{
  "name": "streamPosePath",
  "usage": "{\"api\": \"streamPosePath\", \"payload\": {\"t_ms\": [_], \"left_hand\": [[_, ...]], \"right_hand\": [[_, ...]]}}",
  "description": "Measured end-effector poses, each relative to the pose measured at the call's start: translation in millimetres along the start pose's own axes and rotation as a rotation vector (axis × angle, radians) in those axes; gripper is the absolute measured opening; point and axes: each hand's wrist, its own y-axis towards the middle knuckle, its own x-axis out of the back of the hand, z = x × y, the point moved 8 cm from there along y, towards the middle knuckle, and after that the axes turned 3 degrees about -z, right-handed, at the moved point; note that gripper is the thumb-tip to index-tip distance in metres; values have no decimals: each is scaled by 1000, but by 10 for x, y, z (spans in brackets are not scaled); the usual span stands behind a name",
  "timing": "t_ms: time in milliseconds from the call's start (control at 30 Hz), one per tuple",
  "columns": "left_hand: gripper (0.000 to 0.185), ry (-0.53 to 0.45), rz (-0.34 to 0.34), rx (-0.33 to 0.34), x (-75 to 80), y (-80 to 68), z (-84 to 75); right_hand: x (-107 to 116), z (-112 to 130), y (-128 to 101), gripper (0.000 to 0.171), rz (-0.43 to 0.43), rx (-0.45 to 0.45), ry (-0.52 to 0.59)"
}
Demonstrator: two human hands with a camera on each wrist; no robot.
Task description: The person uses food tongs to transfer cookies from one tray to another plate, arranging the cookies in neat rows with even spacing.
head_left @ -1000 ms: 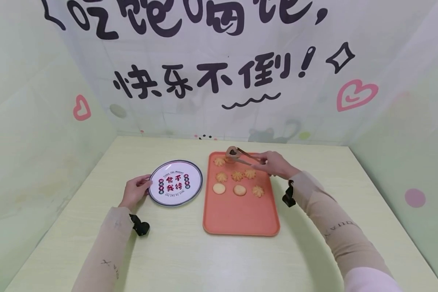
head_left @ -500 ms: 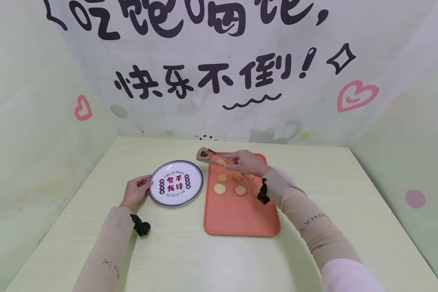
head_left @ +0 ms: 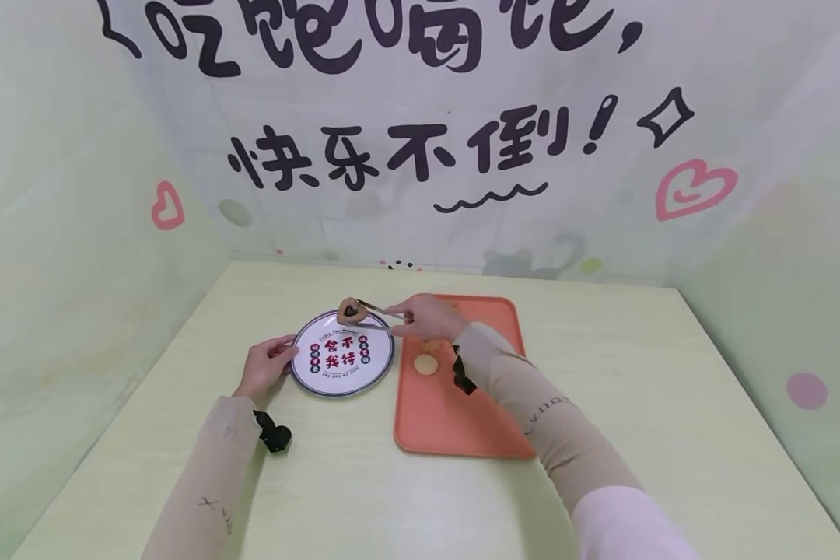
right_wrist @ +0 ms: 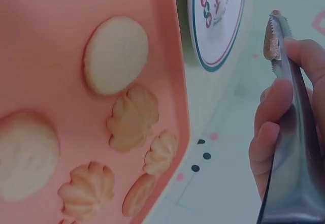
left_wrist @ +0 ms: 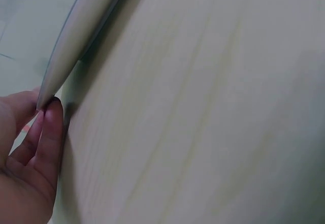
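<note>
One heart-shaped cookie [head_left: 351,310] is gripped in tongs [head_left: 381,315] squeezed by the right hand [head_left: 427,317] above one plate [head_left: 306,377], whose rim is pinched by the left hand [head_left: 264,368]. Seven cookies [right_wrist: 133,117] are counted on the single orange tray [head_left: 455,424].

One plate [head_left: 343,364], one tray [head_left: 462,420], one pair of tongs [head_left: 378,315], seven cookies [right_wrist: 116,55] on the tray, one cookie [head_left: 351,311] in the tongs.

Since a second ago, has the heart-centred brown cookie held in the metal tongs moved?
Yes. The heart-centred brown cookie has travelled left, from over the orange tray to above the far rim of the round white plate.
</note>
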Motion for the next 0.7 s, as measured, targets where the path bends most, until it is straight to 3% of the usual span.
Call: {"api": "streamPosePath", "payload": {"t_ms": [400,700], "left_hand": [[41,9,-8,-7,38,17,-27],[40,33,-11,-36,13,86,38]], "right_hand": [[-253,207,248,45,40,26,-113],[-416,194,342,45,51,18,-147]]}}
